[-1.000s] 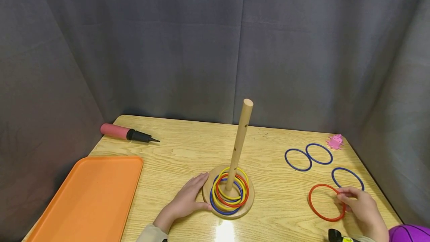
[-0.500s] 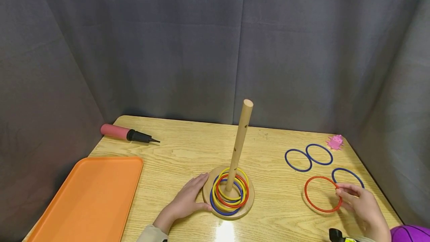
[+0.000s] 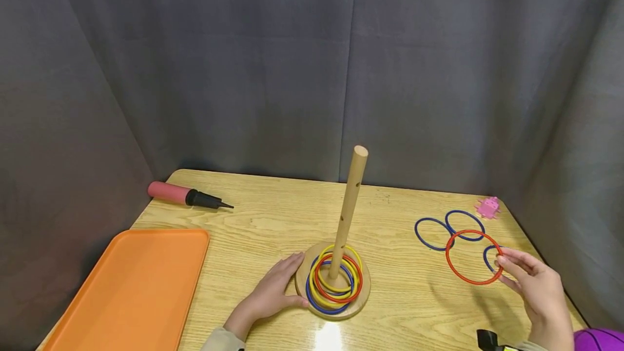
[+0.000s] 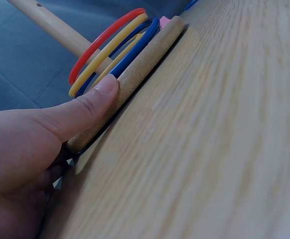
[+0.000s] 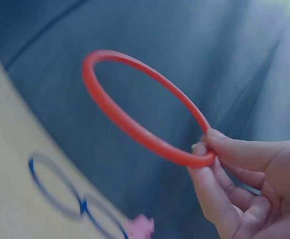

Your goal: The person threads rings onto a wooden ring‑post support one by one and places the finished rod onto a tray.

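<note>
A red ring is held up off the table at the right, pinched between the thumb and fingers of my right hand. The right wrist view shows the red ring tilted, with only its near end in the grasp. A wooden ring-toss stand stands mid-table, its upright post rising from a round base. Several red, yellow and blue rings lie loosely stacked around the post's foot. My left hand rests against the base's left rim, fingers extended. In the left wrist view its thumb touches the base's edge.
Three blue rings lie on the right of the table, one partly behind my right hand. A pink toy sits at the back right corner. An orange tray and a pink-and-black hand pump lie left. A purple ball shows bottom right.
My right hand has lifted the red ring from near the table surface upward and away from me, so it now overlaps the blue rings in view. My left hand stays at the base.
</note>
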Action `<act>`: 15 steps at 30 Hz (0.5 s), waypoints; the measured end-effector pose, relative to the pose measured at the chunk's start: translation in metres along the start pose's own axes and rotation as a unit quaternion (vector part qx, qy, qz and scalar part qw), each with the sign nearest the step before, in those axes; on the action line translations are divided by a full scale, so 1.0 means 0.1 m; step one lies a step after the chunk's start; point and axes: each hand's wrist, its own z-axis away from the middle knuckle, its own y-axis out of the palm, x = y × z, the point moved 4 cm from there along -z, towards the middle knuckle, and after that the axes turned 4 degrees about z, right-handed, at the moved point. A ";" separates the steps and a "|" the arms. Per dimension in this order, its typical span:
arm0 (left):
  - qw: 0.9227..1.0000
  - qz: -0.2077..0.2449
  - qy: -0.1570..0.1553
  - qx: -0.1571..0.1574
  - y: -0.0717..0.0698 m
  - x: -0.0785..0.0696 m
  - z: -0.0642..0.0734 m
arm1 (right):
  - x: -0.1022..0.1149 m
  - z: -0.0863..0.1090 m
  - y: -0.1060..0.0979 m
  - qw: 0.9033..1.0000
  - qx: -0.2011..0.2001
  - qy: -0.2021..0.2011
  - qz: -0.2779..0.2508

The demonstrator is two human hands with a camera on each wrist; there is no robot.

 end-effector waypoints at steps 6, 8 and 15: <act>1.000 -0.003 0.003 0.001 0.01 0.00 0.00 | 0.21 0.04 0.21 0.987 0.006 -0.045 -0.157; 1.000 -0.004 0.002 0.002 0.02 0.00 0.00 | 0.28 0.05 0.28 0.982 0.011 -0.047 -0.183; 1.000 -0.005 -0.001 0.001 0.02 0.00 0.00 | 0.55 0.08 0.65 0.959 0.091 -0.097 -0.249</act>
